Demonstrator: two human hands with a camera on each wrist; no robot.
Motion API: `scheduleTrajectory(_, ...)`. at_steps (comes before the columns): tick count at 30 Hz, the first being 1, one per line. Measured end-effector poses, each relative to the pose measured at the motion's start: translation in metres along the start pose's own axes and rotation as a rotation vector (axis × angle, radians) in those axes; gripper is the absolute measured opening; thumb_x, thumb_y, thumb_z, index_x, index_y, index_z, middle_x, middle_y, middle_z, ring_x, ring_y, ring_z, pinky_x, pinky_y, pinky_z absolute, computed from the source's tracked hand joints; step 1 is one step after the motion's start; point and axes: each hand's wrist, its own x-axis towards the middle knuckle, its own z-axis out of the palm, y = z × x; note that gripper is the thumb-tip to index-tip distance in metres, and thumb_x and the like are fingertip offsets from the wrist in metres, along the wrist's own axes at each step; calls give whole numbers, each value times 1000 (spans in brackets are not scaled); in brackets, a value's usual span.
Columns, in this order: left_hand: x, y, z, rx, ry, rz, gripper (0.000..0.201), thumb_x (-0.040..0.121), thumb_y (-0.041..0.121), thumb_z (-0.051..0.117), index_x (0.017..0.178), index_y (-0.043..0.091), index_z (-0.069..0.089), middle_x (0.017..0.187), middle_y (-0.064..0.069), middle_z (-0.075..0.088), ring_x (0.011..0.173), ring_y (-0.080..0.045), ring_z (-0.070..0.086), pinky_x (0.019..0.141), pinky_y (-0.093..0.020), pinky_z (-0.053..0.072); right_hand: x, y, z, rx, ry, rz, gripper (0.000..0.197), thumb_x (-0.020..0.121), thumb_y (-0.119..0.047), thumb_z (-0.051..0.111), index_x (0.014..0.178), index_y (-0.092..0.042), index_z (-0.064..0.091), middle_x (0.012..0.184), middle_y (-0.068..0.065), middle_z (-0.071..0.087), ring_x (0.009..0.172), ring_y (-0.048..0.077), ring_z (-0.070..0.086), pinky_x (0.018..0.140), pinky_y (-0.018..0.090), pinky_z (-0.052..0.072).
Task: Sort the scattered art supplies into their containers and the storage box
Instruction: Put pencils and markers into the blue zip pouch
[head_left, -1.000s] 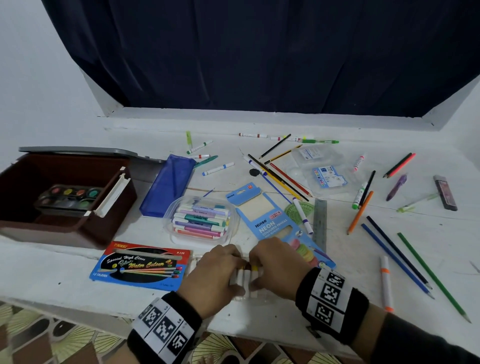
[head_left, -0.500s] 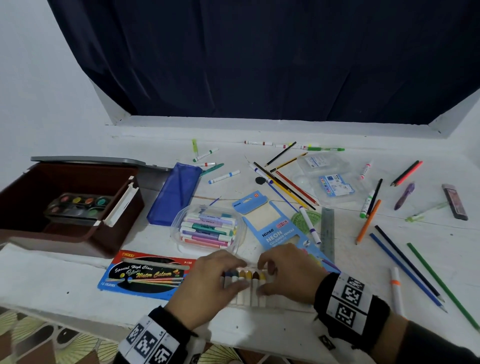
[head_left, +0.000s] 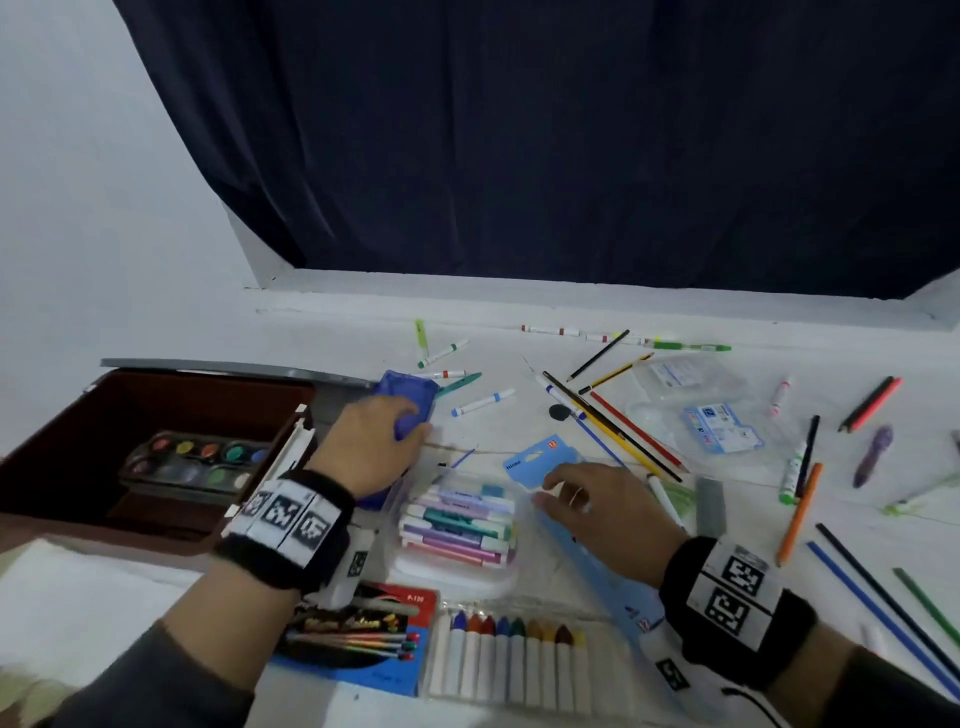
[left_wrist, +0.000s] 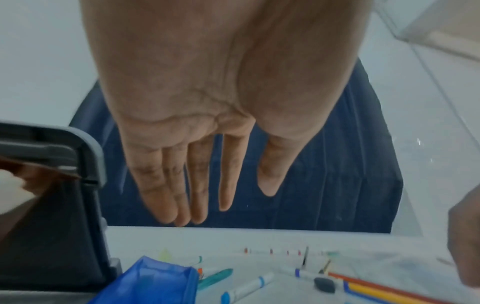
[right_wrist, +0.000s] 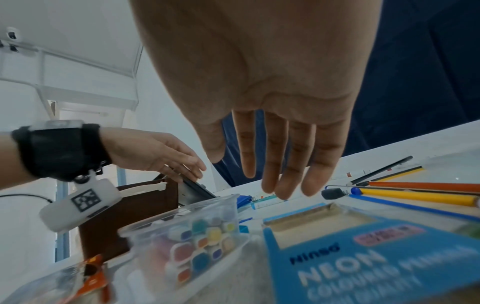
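Nearest on the white bench (head_left: 545, 312) lies a clear tray of crayons (head_left: 511, 657), tips pointing away, beside a red-and-blue water colour pack (head_left: 363, 631). Beyond them the right hand (head_left: 605, 506) hovers palm down above the blue neon pencil box (head_left: 597, 564), fingers straight and spread, holding nothing. Left of it sits a clear tub of pastel markers (head_left: 457, 525). The left hand (head_left: 371, 447) reaches forward over the blue pouch (head_left: 410, 395), fingers extended and loose, gripping nothing; whether it touches the pouch is unclear. Left stands the open brown storage box (head_left: 67, 415) with a paint palette (head_left: 197, 460) inside. Farther back, loose pencils (head_left: 618, 421) and markers lie scattered.
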Motion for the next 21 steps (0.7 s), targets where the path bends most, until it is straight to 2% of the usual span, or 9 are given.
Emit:
scheduleTrajectory(3,54,-6,8,208,-308,-86,31,100,37,46,99,10,61,87,0,58,95,-28,60,75,-29,39,26,1,-4,-27,-106,31,44,94,-60,44,99,-21,65,95,-2,67,85,12,61,80,31,50)
scheduleTrajectory(4,69,-7,11,254,-380,-95,32,95,38,44,101,11,60,87,-2,59,89,-26,60,73,-29,40,34,1,-7,-33,-137,39,42,96,-58,42,96,-23,65,92,-1,66,83,12,60,78,29,48)
scheduleTrajectory(6,94,-15,19,320,-467,-108,42,85,41,45,112,12,58,104,-10,65,91,-27,62,76,-31,47,48,1,-11,-26,-203,56,30,100,-51,40,79,-35,53,73,-5,54,66,4,51,64,19,39)
scheduleTrajectory(8,109,-20,25,372,-484,-75,46,83,36,52,121,11,56,106,-12,63,94,-30,63,84,-36,54,60,1,-13,-47,-268,82,32,102,-49,39,71,-39,37,63,-8,40,55,2,39,56,18,31)
scheduleTrajectory(9,111,-19,24,406,-490,-72,49,81,36,54,122,10,57,103,-11,62,91,-29,62,85,-38,56,65,3,-13,-76,-291,94,31,102,-50,38,73,-38,37,63,-8,40,54,1,37,56,19,30)
scheduleTrajectory(12,113,-17,26,490,-526,-129,44,88,39,64,119,8,57,112,-12,61,98,-28,62,79,-33,51,76,15,-7,-188,-302,95,37,98,-61,32,92,-30,52,71,-7,53,62,5,49,65,27,39)
scheduleTrajectory(14,113,-21,29,512,-520,-157,45,88,38,69,119,8,57,125,-14,61,106,-30,64,82,-36,53,81,21,-4,-197,-286,82,46,96,-65,29,101,-28,56,79,-6,61,72,10,56,71,31,44)
scheduleTrajectory(17,117,-19,32,536,-506,-146,45,83,35,77,115,7,62,117,-11,67,106,-29,65,89,-39,56,85,24,-4,-221,-279,68,51,97,-64,30,101,-22,59,89,-1,67,82,15,61,78,33,48)
scheduleTrajectory(21,116,-14,33,579,-494,-132,40,84,30,77,115,10,63,113,-8,68,105,-27,66,83,-35,55,87,24,-5,-231,-277,83,52,98,-61,33,97,-19,64,72,-8,57,68,8,53,65,25,38)
